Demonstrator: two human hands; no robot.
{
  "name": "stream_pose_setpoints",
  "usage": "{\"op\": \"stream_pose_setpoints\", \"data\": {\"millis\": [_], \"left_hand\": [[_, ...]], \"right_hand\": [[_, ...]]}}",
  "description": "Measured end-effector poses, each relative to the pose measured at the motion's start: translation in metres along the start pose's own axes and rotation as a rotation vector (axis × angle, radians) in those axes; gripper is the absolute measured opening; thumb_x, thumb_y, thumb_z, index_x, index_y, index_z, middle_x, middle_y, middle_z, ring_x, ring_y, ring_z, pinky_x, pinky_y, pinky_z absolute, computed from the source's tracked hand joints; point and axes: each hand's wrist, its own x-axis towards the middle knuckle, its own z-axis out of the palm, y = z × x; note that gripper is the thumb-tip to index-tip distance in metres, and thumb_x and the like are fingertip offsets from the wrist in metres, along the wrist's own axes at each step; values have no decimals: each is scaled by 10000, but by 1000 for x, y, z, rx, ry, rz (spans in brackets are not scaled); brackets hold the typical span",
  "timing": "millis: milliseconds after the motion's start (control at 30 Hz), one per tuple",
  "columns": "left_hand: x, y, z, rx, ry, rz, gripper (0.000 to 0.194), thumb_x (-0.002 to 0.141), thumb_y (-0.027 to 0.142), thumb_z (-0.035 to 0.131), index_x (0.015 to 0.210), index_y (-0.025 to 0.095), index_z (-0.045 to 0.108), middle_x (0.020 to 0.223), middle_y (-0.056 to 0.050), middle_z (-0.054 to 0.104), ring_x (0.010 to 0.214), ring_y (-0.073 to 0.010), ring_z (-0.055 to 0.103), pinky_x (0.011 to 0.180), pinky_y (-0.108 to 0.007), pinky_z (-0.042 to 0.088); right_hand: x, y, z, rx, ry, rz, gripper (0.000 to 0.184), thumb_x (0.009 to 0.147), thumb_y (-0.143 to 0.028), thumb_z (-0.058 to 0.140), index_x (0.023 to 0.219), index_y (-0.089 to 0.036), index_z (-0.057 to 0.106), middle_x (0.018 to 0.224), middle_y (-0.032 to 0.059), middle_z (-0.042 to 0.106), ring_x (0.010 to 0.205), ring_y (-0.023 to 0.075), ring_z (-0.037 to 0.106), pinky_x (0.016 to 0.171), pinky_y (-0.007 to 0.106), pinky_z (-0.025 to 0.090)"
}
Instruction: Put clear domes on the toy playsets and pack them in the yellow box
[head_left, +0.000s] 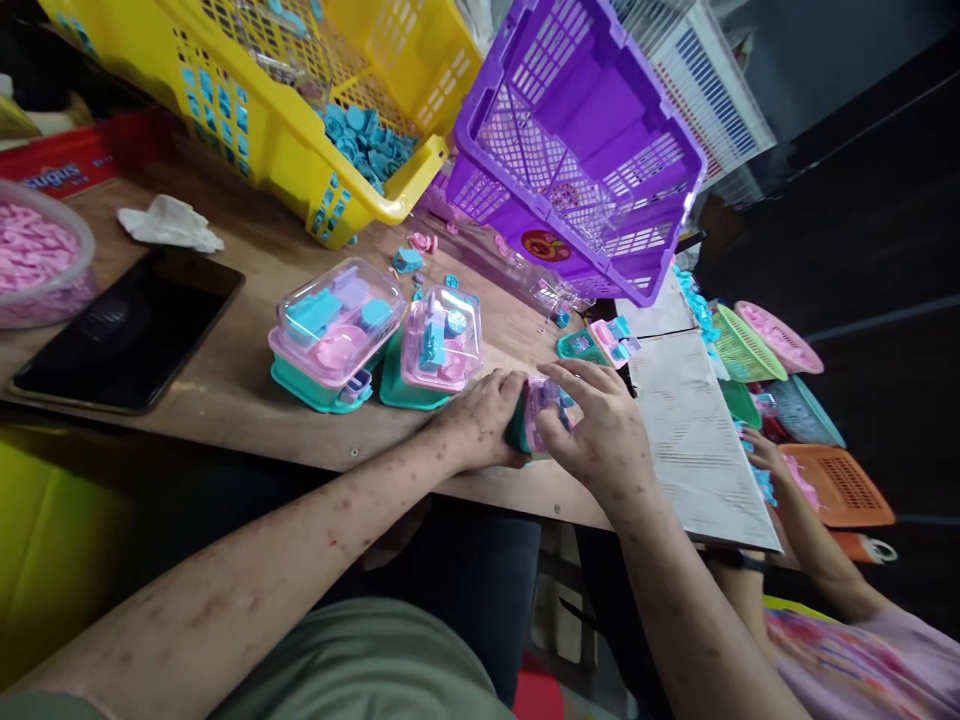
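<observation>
My left hand (484,415) and my right hand (600,430) both grip a small toy box (538,412) with a teal base and a pink part under a clear lid, near the table's front edge. My fingers wrap its sides, so most of it is hidden. Two finished toy boxes stand just to the left: one (336,333) with a clear domed lid over pink and blue pieces, and another (436,345) beside it. A further open teal and pink set (600,343) lies behind my right hand.
A tilted yellow basket (277,140) holds blue parts; a tilted purple basket (577,140) leans beside it. A black tablet (131,330), a crumpled tissue (171,222) and a tub of pink parts (37,265) lie at left. Another person's hand (761,452) works at right among small coloured baskets.
</observation>
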Motion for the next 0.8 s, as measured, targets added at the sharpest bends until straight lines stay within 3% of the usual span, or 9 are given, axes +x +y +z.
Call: {"op": "stream_pose_setpoints", "data": {"millis": [233,333,433,533,600,633,700,733,800], "left_hand": [[4,2,-3,18,-19,21,930,631,324,1048,1360,189,486,1405,-185,624,1331,-432,655,1139,-581,572],[5,-2,-2,12,-7,46,958,633,329,1052,1389,162,488,1415,-210,624,1346,-452,651,1161,-607,562],[3,-7,0,-25,13,97,1007,665,328,1046,1469,159,464,1448,-211,628,1396,-445,639,1218,-608,535],[-11,2,2,-19,94,99,1167,677,313,1054,1595,154,352,1567,-255,568,1500,-461,581,1260,-627,511],[-30,19,1,46,245,119,1207,743,300,1021,1668,156,260,1658,-282,488,1589,-475,493,1292,-655,477],[-41,30,-1,84,336,154,1129,815,291,968,1680,164,254,1670,-274,482,1606,-466,474,1303,-659,463],[-61,50,-5,126,454,287,766,975,249,782,1624,187,378,1561,-213,603,1513,-401,578,1270,-618,505],[-68,57,-7,127,445,357,553,1012,223,703,1521,195,491,1427,-170,689,1384,-360,669,1203,-571,566],[-76,63,-10,129,302,420,154,1020,180,622,1169,211,644,1062,-79,762,1033,-286,765,985,-471,665]], "right_hand": [[-5,3,3,87,-20,108,468,861,-221,630,1286,-207,824,1336,120,804,1238,349,767,1128,525,638],[-12,11,-1,210,-78,176,465,974,-286,609,1407,-252,778,1474,96,759,1430,347,682,1292,568,503],[-24,24,0,495,-24,352,492,1141,-475,504,1585,-316,643,1669,56,626,1622,316,511,1385,591,366],[-36,30,11,808,5,613,600,1120,-691,544,1589,-324,620,1671,63,620,1584,328,552,1303,551,496],[-40,25,20,983,-63,768,657,1077,-760,588,1547,-306,649,1574,82,699,1473,356,651,1178,538,608],[-40,18,25,1048,-91,813,659,1073,-766,585,1530,-296,657,1530,87,728,1419,358,689,1123,526,642],[-34,2,34,1103,-106,825,631,1083,-748,567,1506,-291,664,1477,80,758,1349,338,731,1080,496,664],[-27,-6,39,1100,-101,799,604,1094,-733,550,1491,-295,673,1462,68,766,1335,319,739,1092,479,658],[-8,-16,47,1067,-86,736,558,1126,-712,491,1420,-298,723,1400,42,794,1306,283,749,1127,451,637]]}}
